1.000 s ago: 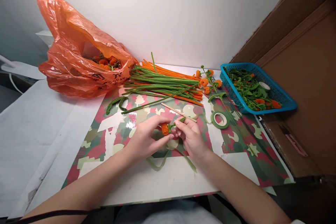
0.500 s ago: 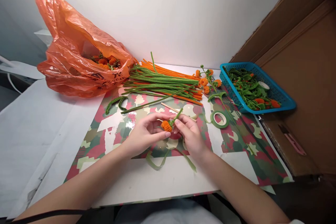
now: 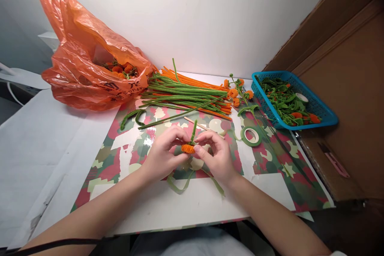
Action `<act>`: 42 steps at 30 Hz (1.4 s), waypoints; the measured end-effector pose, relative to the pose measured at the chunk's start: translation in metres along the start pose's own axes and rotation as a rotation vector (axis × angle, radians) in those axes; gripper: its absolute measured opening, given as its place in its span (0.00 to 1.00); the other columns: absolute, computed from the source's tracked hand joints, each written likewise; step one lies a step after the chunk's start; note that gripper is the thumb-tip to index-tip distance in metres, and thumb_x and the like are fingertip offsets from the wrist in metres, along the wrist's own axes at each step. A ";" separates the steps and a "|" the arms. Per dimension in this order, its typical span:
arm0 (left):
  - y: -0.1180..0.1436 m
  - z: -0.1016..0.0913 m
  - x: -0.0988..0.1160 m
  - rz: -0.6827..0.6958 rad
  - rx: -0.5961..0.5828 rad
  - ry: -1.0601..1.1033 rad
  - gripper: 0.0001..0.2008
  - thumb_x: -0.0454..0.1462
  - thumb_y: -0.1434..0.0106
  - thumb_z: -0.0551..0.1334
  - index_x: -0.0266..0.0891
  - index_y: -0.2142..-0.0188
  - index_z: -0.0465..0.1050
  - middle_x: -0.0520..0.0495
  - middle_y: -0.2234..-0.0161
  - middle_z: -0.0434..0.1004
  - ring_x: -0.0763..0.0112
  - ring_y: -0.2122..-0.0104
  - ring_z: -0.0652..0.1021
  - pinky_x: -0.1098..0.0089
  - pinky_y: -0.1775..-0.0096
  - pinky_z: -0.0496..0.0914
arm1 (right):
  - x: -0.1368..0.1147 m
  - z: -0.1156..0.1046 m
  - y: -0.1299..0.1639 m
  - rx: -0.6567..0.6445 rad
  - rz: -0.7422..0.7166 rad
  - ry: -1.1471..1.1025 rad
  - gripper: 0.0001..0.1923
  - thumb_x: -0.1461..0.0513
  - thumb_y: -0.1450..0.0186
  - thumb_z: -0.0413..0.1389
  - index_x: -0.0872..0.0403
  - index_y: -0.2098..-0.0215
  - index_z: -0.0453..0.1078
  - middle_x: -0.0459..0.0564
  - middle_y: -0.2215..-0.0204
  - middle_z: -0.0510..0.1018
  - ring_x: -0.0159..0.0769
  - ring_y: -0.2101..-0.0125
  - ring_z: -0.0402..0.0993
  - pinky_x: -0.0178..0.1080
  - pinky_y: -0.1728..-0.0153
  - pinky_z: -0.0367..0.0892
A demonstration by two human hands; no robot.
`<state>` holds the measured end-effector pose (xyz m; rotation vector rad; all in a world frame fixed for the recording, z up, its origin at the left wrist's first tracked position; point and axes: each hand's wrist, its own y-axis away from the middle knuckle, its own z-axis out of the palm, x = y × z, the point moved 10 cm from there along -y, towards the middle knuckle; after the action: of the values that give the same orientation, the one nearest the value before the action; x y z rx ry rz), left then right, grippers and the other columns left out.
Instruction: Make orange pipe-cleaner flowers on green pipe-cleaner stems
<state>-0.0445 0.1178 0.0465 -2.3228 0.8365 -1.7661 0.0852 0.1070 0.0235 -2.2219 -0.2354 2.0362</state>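
Orange fuzzy wire, already coiled into a small pumpkin, is pinched between the left hand and right hand above the patterned mat; its green stem stands upright, seemingly unfinished. Many straight stems remain unused.

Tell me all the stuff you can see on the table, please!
orange pipe-cleaner ball with green stem: one, orange and green, held between both hands
pipe cleaners: a big bundle, green and orange, at the back of the table
plastic bag: one, orange, back left, orange pieces inside
basket: one, blue, right, full of green and orange pieces
tape roll: one, green, right of the hands
wooden stick: one, tan, behind the hands
camouflage sheet: one, green, red and white, under the work
left hand: pinching the ball
right hand: pinching the ball
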 end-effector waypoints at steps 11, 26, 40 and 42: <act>0.007 -0.002 0.036 0.322 0.076 -0.322 0.09 0.26 0.42 0.61 0.40 0.72 0.66 0.52 0.69 0.71 0.77 0.72 0.73 0.77 0.72 0.69 | -0.044 0.010 0.008 -0.052 -0.419 0.258 0.06 0.69 0.42 0.58 0.51 0.68 0.70 0.47 0.70 0.75 0.35 0.67 0.72 0.40 0.66 0.69; 0.008 0.004 0.037 0.328 0.016 -0.301 0.10 0.28 0.41 0.60 0.40 0.75 0.63 0.50 0.68 0.75 0.75 0.71 0.75 0.75 0.71 0.71 | -0.037 0.008 0.007 -0.086 -0.358 0.207 0.03 0.65 0.40 0.54 0.50 0.69 0.65 0.47 0.70 0.72 0.36 0.68 0.69 0.41 0.66 0.66; 0.014 0.012 0.037 0.420 -0.046 -0.518 0.12 0.25 0.39 0.52 0.41 0.72 0.66 0.47 0.69 0.71 0.73 0.71 0.73 0.76 0.71 0.69 | -0.022 0.030 0.005 -0.383 -0.280 0.409 0.08 0.65 0.37 0.47 0.52 0.75 0.55 0.42 0.79 0.61 0.32 0.75 0.58 0.37 0.70 0.54; 0.014 0.014 0.033 0.398 -0.067 -0.520 0.11 0.25 0.39 0.52 0.41 0.72 0.65 0.48 0.71 0.70 0.73 0.72 0.72 0.76 0.71 0.69 | -0.021 0.031 0.005 -0.389 -0.271 0.433 0.09 0.65 0.38 0.47 0.52 0.76 0.54 0.42 0.80 0.60 0.32 0.76 0.57 0.37 0.70 0.53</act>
<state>-0.0308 0.0867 0.0651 -2.2803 1.1556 -0.9326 0.0526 0.0977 0.0401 -2.6040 -0.8902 1.4224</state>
